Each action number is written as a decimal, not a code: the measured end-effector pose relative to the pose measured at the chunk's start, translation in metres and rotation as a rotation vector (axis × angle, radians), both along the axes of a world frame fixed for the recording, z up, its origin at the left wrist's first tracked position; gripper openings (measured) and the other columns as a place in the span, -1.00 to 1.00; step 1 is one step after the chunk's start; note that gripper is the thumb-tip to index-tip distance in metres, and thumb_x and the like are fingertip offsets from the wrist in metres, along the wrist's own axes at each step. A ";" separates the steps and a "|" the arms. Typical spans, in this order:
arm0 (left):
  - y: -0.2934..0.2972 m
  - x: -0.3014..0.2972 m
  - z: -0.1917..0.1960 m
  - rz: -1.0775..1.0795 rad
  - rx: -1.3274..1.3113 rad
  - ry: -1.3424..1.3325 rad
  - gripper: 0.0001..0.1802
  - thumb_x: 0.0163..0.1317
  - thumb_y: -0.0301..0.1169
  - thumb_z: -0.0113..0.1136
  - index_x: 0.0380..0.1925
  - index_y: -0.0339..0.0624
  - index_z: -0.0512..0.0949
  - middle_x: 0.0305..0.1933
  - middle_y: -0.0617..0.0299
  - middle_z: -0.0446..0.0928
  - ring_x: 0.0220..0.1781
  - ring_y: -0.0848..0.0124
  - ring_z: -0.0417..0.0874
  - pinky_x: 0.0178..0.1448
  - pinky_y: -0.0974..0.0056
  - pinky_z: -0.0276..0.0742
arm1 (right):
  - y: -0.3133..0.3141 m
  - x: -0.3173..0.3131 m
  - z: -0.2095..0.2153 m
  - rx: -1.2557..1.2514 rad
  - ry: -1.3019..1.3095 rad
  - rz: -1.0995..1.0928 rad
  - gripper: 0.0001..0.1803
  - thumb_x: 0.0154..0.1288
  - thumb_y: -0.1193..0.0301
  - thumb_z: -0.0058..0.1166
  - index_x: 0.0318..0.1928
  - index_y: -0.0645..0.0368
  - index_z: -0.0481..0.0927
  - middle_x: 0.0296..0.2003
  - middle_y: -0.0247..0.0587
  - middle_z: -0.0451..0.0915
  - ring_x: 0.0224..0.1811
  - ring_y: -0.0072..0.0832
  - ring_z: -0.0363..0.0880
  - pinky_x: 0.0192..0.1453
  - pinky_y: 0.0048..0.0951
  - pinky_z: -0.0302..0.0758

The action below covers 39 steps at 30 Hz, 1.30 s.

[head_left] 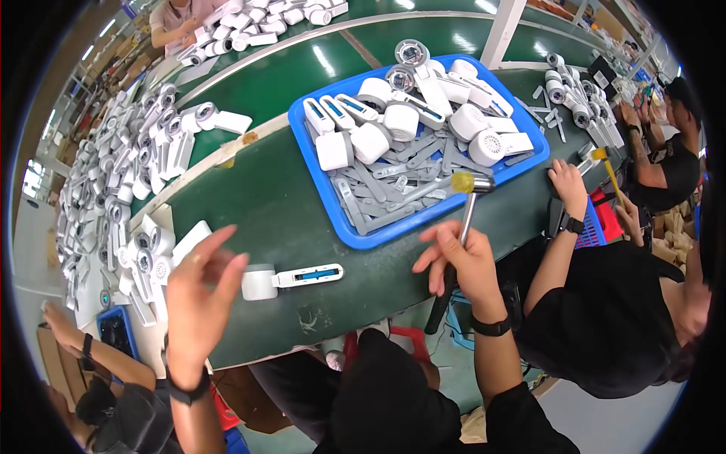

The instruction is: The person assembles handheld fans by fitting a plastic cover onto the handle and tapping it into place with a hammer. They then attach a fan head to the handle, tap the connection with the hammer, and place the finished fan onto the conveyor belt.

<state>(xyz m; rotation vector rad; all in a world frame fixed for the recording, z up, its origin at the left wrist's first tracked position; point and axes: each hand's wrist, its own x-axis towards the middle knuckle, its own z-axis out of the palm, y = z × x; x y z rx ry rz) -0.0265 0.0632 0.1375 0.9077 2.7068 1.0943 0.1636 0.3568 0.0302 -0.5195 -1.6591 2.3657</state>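
My right hand [467, 265] loosely grips a small hammer [470, 208] with a translucent yellow face, a metal shaft and a black handle; some of its fingers are spread away from the handle. Its head stands up over the near edge of a blue tray. My left hand [200, 291] is raised over the bench, thumb and fingers apart, with nothing in it. Just right of it lies a white handheld device [261, 281] with a round head. Its handle points right, and the uncovered channel in it shows a long blue part [318, 274].
The blue tray [344, 236] holds white devices and loose grey strips [370, 181]. Many more devices [113, 197] are heaped at the left, with other piles at the back and right. A co-worker on the right holds a yellow-headed hammer [603, 153]; others sit around the green bench [249, 193].
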 end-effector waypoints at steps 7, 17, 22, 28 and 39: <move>0.141 -0.060 -0.044 -0.612 -0.246 0.472 -0.74 0.30 -0.46 0.33 -0.01 -0.13 0.73 -0.32 0.13 0.60 -0.31 0.14 0.69 -0.26 0.15 0.60 | 0.012 -0.002 -0.034 0.280 -0.010 -0.159 -0.68 0.68 0.29 0.01 -0.19 0.32 0.55 -0.45 -0.03 0.76 -0.65 -0.54 0.60 -0.57 -0.57 0.46; 0.192 -0.069 -0.069 -0.785 -0.355 0.534 -0.82 0.35 -0.43 0.27 -0.09 -0.12 0.73 -0.29 0.16 0.62 -0.29 0.11 0.72 -0.22 0.10 0.63 | 0.011 -0.001 -0.025 0.359 0.021 -0.148 -0.67 0.64 0.34 0.06 -0.26 0.37 0.59 -0.49 -0.10 0.75 -0.62 -0.56 0.64 -0.55 -0.58 0.49; 0.201 -0.062 -0.064 -0.771 -0.223 0.386 -0.85 0.37 -0.38 0.28 -0.13 -0.11 0.73 -0.28 0.15 0.63 -0.27 0.08 0.71 -0.20 0.07 0.63 | 0.010 0.003 -0.031 0.341 0.060 -0.183 -0.68 0.65 0.35 0.05 -0.25 0.37 0.59 -0.49 -0.08 0.74 -0.63 -0.55 0.63 -0.57 -0.58 0.49; 0.239 -0.050 -0.074 -0.670 -0.215 0.396 -0.86 0.37 -0.41 0.25 -0.20 -0.20 0.71 -0.25 0.01 0.65 -0.25 0.00 0.75 -0.18 0.01 0.67 | 0.010 0.002 -0.035 0.250 0.049 -0.260 -0.69 0.66 0.34 0.04 -0.20 0.37 0.58 -0.51 -0.04 0.72 -0.65 -0.53 0.61 -0.59 -0.59 0.47; 0.278 -0.040 -0.087 -0.498 -0.400 0.574 -0.94 0.11 -0.53 0.32 -0.42 -0.23 0.75 -0.26 -0.03 0.71 -0.23 0.04 0.83 -0.16 0.01 0.75 | 0.012 -0.001 -0.033 0.242 0.052 -0.223 -0.69 0.66 0.33 0.05 -0.22 0.34 0.57 -0.50 -0.09 0.72 -0.64 -0.56 0.61 -0.58 -0.60 0.46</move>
